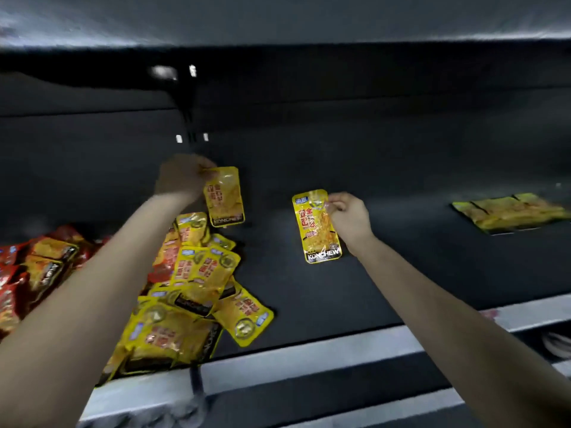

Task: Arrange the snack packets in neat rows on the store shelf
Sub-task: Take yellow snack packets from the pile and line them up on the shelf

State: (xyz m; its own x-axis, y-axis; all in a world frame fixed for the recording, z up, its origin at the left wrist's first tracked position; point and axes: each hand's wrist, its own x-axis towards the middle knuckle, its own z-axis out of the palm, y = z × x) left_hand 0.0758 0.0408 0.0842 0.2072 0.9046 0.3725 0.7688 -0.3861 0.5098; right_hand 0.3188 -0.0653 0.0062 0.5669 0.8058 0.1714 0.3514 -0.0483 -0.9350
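- My left hand (182,177) pinches the left packet (225,196) by its top edge, at 12 o'clock from the pile (191,288).
- My right hand (347,216) pinches the right packet (319,227) at its top corner, long axis 12 to 6; touching the shelf (401,273) or not, I cannot tell.
- The row (509,213) lies at 3 o'clock, well apart; my right hand is nearer.

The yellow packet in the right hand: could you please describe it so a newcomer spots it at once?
On the dark store shelf, look between the jumbled yellow pile at left and the tidy row at far right. There the right hand pinches one yellow KONCHEW packet by its top edge; it alone has bare shelf all around it.
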